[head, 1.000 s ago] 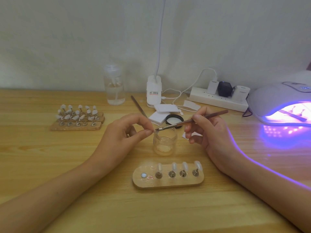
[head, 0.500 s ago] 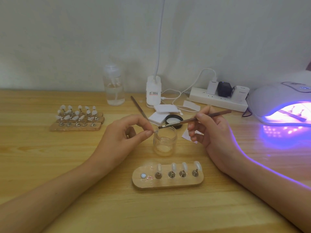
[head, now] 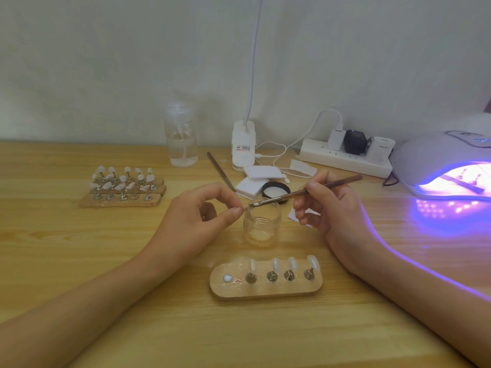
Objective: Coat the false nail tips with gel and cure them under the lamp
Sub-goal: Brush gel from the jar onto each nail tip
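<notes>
My right hand (head: 332, 208) grips the brush (head: 305, 192), which lies left-right with its bristles pointing left at the tip (head: 244, 208) pinched in my left hand (head: 196, 216). They meet between my hands, above the jar (head: 261, 224).

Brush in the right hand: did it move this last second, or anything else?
The thin brown brush, held by the right hand, drew slightly rightward from the clear nail tip the left hand pinches. Unchanged: clear glass jar, wooden nail holder, glowing purple lamp.
</notes>
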### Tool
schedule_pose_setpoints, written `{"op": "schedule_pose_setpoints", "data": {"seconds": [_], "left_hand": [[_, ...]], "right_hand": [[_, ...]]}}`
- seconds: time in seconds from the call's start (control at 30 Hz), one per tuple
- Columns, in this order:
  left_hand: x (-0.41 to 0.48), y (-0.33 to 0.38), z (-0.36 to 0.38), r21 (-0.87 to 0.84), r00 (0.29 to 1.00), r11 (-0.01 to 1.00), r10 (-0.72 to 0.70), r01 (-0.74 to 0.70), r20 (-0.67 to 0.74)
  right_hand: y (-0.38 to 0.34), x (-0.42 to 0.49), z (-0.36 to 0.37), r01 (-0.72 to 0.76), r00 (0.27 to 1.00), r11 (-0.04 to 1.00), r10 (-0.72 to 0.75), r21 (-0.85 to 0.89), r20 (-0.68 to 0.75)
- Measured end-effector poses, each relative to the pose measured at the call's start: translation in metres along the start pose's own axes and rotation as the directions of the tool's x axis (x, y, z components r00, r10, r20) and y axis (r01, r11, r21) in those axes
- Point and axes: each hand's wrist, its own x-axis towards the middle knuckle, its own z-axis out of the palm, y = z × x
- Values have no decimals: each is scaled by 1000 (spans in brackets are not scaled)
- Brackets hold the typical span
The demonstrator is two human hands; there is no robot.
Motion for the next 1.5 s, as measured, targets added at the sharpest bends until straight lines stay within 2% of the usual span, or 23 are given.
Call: {"op": "schedule_pose_setpoints", "data": {"seconds": [0.1, 0.3, 0.47, 0.63, 0.8, 0.97, 1.13, 1.3, 1.5], "left_hand": [[0, 0, 0, -6, 1000, 1000, -6, 6, 3], [0, 0, 1, -6, 1000, 1000, -9, 9, 4], [0, 0, 0, -13, 1000, 1000, -25, 25, 6], [0, -1, 1, -24, 999, 999, -42, 42, 8], [0, -3, 0, -29, 999, 999, -42, 42, 13], [1, -3, 1, -29, 999, 999, -35, 36, 15], [0, -4, 1, -21, 999, 999, -31, 32, 16], [1, -4, 0, -28, 999, 999, -34, 35, 21], [1, -4, 1, -22, 1000, 999, -24, 25, 19]], "right_hand": [[1, 1, -2, -13, 999, 1000, 13, 10, -38], [0, 1, 0, 16, 1000, 1000, -16, 14, 17], [0, 1, -2, 8, 999, 1000, -7, 25, -32], [0, 0, 0, 29, 999, 999, -30, 23, 21], [1, 1, -1, 12, 999, 1000, -12, 3, -35], [-2, 0, 1, 47, 998, 999, -48, 17, 29], [1, 0, -1, 16, 999, 999, -18, -39, -37], [-3, 1, 2, 66, 998, 997, -66, 37, -1], [-2, -1, 2, 53, 999, 998, -53, -30, 2]]}}
